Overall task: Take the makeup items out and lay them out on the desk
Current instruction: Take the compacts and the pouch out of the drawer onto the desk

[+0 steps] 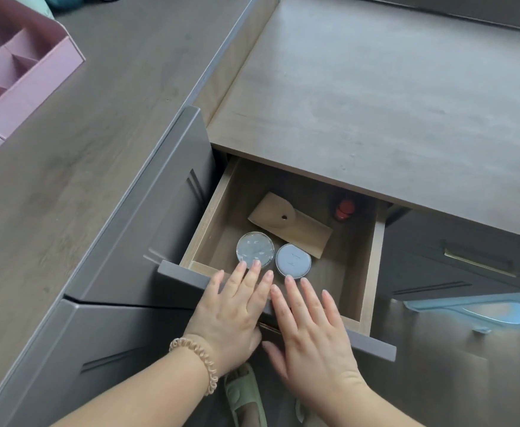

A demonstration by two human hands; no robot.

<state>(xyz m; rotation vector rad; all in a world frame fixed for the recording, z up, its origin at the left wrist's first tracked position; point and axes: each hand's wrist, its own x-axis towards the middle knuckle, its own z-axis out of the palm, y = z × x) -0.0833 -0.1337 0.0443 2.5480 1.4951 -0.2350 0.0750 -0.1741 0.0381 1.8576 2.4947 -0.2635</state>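
Observation:
A pulled-out drawer [371, 272] below the desk top [376, 87] holds a clear-lidded round jar [255, 248], a white round compact [293, 259], a tan snap pouch [289, 224] and a red item [344, 208] half hidden under the desk edge. My left hand [231, 312] lies flat over the drawer's front edge, fingers spread, fingertips touching the clear jar's near side. My right hand [308, 331] lies beside it, fingers apart, tips at the white compact's near rim. Neither hand holds anything.
A pink divided organiser [21, 75] stands on the wooden surface at the left. A grey cabinet panel [147, 217] flanks the drawer's left side. A blue object [484, 306] and a drawer with a brass handle [477, 263] are at the right. A green slipper [243, 396] shows below.

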